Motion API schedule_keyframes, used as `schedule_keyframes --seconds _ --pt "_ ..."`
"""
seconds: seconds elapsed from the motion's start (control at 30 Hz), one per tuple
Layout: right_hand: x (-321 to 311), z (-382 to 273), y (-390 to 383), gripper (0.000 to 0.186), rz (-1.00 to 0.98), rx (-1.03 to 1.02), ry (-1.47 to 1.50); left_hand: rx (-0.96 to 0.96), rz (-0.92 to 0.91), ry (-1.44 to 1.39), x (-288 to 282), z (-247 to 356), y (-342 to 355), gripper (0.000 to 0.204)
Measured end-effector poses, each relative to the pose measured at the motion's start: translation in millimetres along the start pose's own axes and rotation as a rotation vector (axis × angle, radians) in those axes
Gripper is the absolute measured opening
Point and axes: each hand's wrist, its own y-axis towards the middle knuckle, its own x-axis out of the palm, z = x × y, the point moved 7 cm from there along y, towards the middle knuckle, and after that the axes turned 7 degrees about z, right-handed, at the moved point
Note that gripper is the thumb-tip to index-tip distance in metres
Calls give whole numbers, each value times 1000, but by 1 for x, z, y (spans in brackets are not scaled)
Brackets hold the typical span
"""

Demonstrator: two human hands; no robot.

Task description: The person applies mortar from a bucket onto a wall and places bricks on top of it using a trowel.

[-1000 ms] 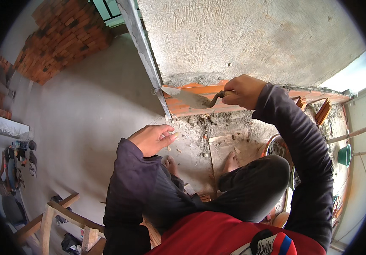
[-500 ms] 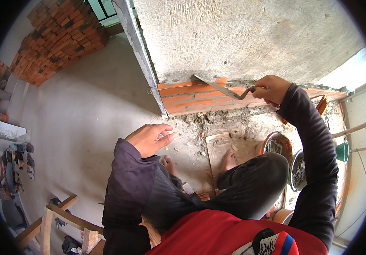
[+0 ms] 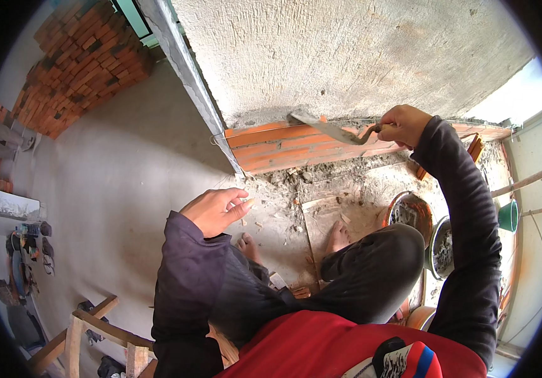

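Note:
In my right hand (image 3: 403, 126) is the handle of a trowel (image 3: 331, 130), gripped by closed fingers. Its blade points left and lies along the top course of a low red brick wall (image 3: 265, 148), its tip by grey mortar at the foot of a rough plastered wall (image 3: 346, 57). A thin string (image 3: 252, 131) runs along the upper edge of the bricks. My left hand (image 3: 217, 211) hovers above the floor, left of the wall's near end. Its fingers are loosely bent, with the thumb apart and nothing visible between them.
Two buckets (image 3: 409, 211) with mortar residue stand right of my knee. Loose bricks (image 3: 476, 148) lean near the wall's right end. A large brick stack (image 3: 85, 66) fills the far left. Wooden framing (image 3: 94, 321) stands at lower left. Rubble (image 3: 296, 179) litters the wall's base.
The trowel blade has shifted slightly right along the brick top, still in my right hand. My left hand has moved slightly left, and the view has shifted a little.

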Motion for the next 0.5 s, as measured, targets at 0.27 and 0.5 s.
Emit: schedule_keyframes --seconds 0.27,0.5 --pt "-9 26 -5 27 17 80 13 -14 -16 -7 1 0 1 45" --pt "6 -12 -12 27 235 -245 -117 -5 -14 1 1 1 2 45"
